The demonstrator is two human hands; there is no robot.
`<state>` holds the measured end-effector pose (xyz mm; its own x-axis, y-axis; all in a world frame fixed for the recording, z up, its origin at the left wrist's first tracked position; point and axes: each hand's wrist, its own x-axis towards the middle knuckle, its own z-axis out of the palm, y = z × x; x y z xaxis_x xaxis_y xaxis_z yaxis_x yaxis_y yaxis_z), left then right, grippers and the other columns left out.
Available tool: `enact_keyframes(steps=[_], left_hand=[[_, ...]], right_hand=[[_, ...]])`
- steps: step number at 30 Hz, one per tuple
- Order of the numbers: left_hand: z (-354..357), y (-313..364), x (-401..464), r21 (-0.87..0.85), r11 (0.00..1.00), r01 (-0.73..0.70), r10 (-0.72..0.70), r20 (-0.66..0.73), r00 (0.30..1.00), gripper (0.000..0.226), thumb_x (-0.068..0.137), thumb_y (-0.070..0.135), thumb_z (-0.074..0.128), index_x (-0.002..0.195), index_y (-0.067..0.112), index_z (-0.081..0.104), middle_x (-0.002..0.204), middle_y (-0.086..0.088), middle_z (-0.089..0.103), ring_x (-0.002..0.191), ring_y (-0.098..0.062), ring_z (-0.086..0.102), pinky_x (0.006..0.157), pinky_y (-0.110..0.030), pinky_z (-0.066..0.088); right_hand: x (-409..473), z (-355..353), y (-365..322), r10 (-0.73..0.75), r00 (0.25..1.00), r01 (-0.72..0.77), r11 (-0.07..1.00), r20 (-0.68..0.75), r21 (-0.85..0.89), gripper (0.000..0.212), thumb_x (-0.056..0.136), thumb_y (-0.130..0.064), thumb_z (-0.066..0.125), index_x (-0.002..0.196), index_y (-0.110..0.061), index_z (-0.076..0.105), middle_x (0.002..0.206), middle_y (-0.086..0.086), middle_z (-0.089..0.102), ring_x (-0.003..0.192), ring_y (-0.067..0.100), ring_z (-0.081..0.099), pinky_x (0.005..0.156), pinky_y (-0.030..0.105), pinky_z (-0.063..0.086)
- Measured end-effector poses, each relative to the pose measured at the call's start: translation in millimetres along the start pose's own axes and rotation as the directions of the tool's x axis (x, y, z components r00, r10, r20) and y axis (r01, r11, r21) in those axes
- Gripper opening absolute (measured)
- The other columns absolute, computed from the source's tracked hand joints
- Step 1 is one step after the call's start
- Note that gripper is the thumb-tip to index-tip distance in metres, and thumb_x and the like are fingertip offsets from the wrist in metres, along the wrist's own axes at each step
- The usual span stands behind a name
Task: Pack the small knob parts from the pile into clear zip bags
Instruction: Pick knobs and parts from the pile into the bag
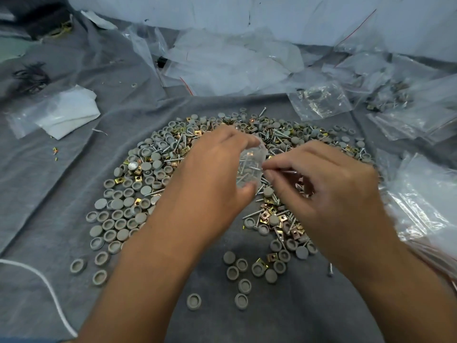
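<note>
A wide pile of small grey round knob caps [128,209], mixed with silver screws and brass square clips, covers the grey cloth. Above the pile's middle my left hand [215,174] grips a small clear zip bag [251,167] that holds several screws, fingers over its top and thumb under it. My right hand [329,186] is just right of the bag; its thumb and forefinger pinch a thin screw [284,171] at the bag's mouth. Its other fingers are curled and hide part of the pile.
Empty clear zip bags lie heaped at the back [230,63]. Filled bags [395,95] lie at the far right. More clear bags [425,201] sit at the right edge. A folded white bag [66,112] lies at left, a white cord [47,288] at lower left.
</note>
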<state>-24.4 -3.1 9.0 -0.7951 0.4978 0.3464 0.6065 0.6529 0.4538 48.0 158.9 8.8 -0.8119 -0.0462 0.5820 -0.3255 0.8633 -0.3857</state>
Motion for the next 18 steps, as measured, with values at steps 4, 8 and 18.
enact_keyframes(steps=[4, 8, 18], left_hand=[[3.7, 0.0, 0.6, -0.005, 1.000, -0.017, 0.017, -0.004, 1.000, 0.049, 0.078, 0.028, 0.077, 0.125, 0.027, 0.063, 0.117, 0.013, 0.056, 0.089, -0.002, 0.038, 0.083, -0.020, 0.033], [5.5, -1.8, 0.8, -0.019, 1.000, -0.017, 0.017, -0.007, 1.000, 0.050, 0.075, 0.023, 0.078, 0.123, 0.026, 0.064, 0.115, 0.014, 0.056, 0.087, -0.002, 0.038, 0.082, -0.019, 0.032], [0.0, 0.9, -0.5, -0.010, 1.000, 0.023, -0.023, 0.001, 1.000, 0.054, 0.078, 0.033, 0.079, 0.129, 0.031, 0.059, 0.112, 0.020, 0.051, 0.088, 0.000, 0.039, 0.084, -0.017, 0.034]], right_hand=[[2.6, 11.8, -6.5, 0.018, 0.997, -0.021, 0.999, -0.072, -0.043, 0.012, 0.089, -0.013, 0.079, 0.100, -0.010, 0.076, 0.093, 0.000, 0.073, 0.083, 0.014, 0.067, 0.076, 0.032, 0.056], [4.3, 21.4, -9.5, 0.026, 0.995, -0.027, 1.000, -0.095, -0.003, 0.007, 0.089, -0.008, 0.078, 0.095, -0.008, 0.075, 0.094, 0.002, 0.074, 0.089, 0.017, 0.069, 0.080, 0.036, 0.055], [7.6, 11.3, -3.3, 0.131, 0.977, -0.112, 0.987, -0.169, 0.117, 0.012, 0.087, -0.012, 0.080, 0.092, -0.018, 0.072, 0.088, -0.010, 0.068, 0.080, 0.004, 0.065, 0.069, 0.014, 0.049]])
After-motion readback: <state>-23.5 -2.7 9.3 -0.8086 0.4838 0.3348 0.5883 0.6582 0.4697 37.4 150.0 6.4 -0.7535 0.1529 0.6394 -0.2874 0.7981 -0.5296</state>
